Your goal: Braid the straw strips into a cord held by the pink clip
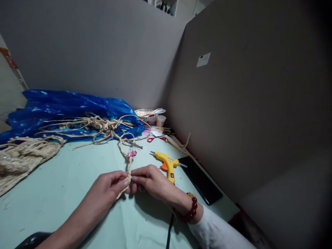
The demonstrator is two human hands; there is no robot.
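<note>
Both hands meet low over the pale green table point(64, 186), pinching the same braided straw cord point(129, 170) between them. The left hand point(110, 188) closes thumb and forefinger on the cord from its side, and the right hand point(150, 181) pinches it from the other, fingertips almost touching the left's. The cord's short loose end hangs just below the left thumb, while the rest runs away from the hands, past a pink binder clip point(132, 153) clamped on it just beyond the fingers, to a tangle of loose straw strands point(98, 128) farther off. Behind that tangle lies a crumpled blue plastic bag point(64, 107). Just beyond the right hand's knuckles rests a yellow glue gun point(168, 164), and to the outside of that a black phone point(201, 180) lies flat. A red bead bracelet point(192, 207) circles the right wrist. Far out past the left hand sits a heap of woven straw point(23, 157).
</note>
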